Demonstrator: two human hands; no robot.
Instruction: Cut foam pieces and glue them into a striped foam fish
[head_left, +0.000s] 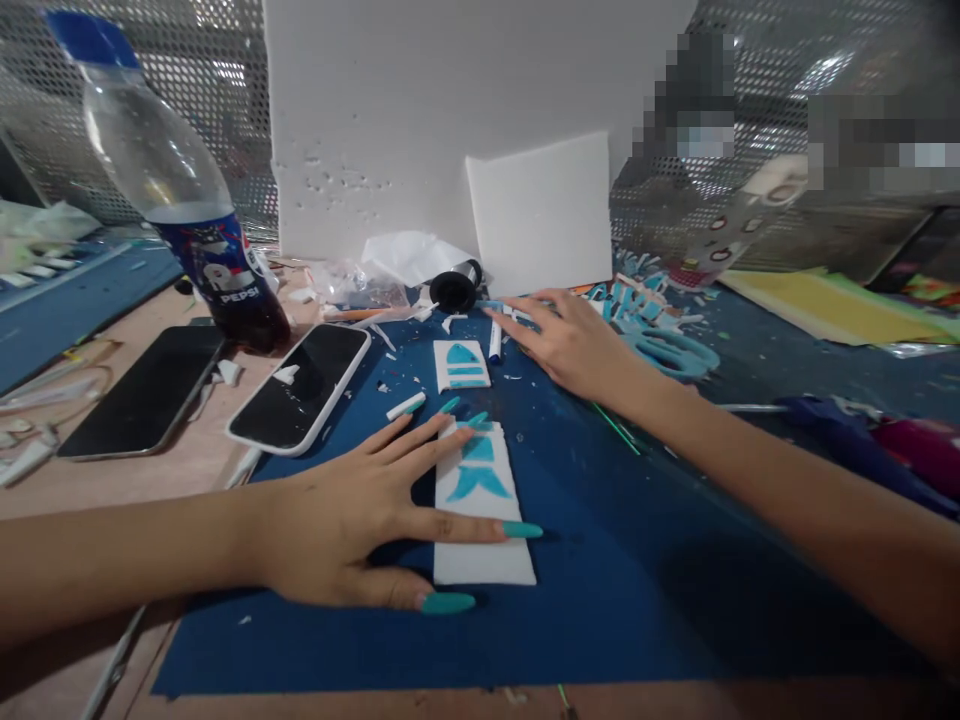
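Blue mat lies on a cluttered table. The open left hand spreads over a white strip, its blue tail shape seemingly finished, near end bare; beyond sits a smaller blue-coloured piece. The right hand extends near a marker, grip unclear.

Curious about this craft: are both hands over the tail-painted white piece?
No, only the left hand covers part of that white piece; the right hand is farther back.
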